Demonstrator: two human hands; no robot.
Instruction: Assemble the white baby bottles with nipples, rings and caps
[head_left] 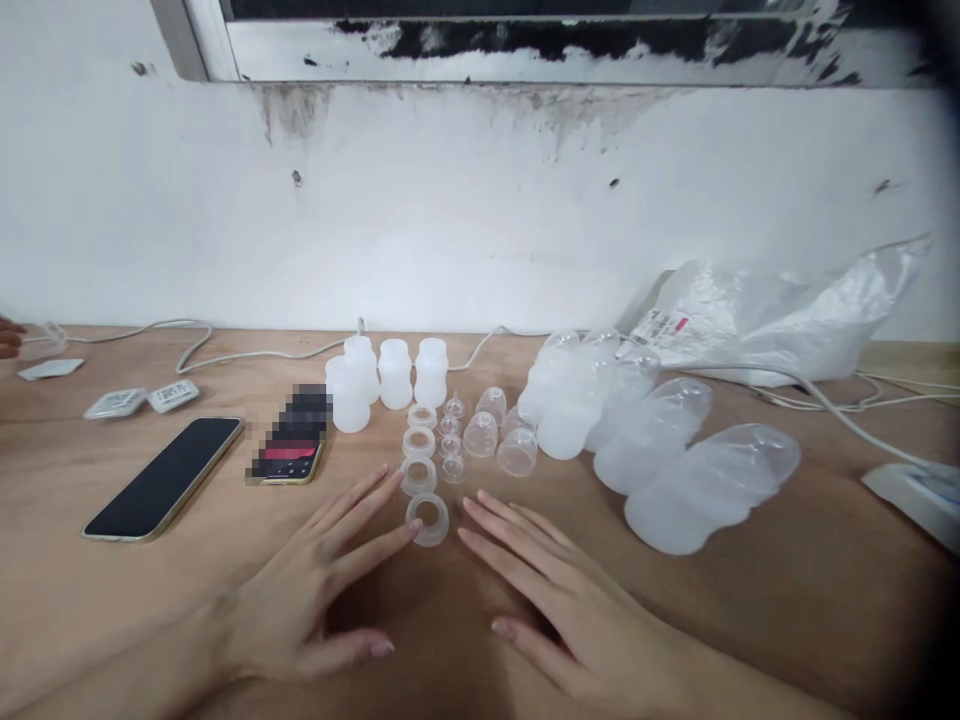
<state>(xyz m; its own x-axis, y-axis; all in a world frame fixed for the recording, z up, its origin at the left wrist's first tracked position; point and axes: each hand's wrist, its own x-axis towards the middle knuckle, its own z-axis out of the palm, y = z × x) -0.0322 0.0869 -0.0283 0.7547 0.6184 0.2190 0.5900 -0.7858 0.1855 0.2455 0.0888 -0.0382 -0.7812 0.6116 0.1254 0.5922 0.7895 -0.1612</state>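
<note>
Fingers spread, my left hand (322, 580) lies low over the wooden table, its index fingertip at the nearest translucent collar ring (427, 534). To the right of that ring, my right hand (540, 570) is spread too and holds nothing. A column of several such rings runs away from me, the farthest being a small ring (422, 416). Beside them stands a row of clear bottle nipples (452, 467). Clear dome caps (517, 452) come next to these. Behind the rings are several white frosted bottles (395, 375). Capped bottles (709, 490) lie or lean at the right.
On the left lie a dark phone (165, 480) and a second phone (292, 450) with its screen lit. Labelled white packets (116, 403) and a cable (262, 353) are behind. A plastic bag (735, 315) sits by the wall. Another person's hand (9, 338) shows at far left.
</note>
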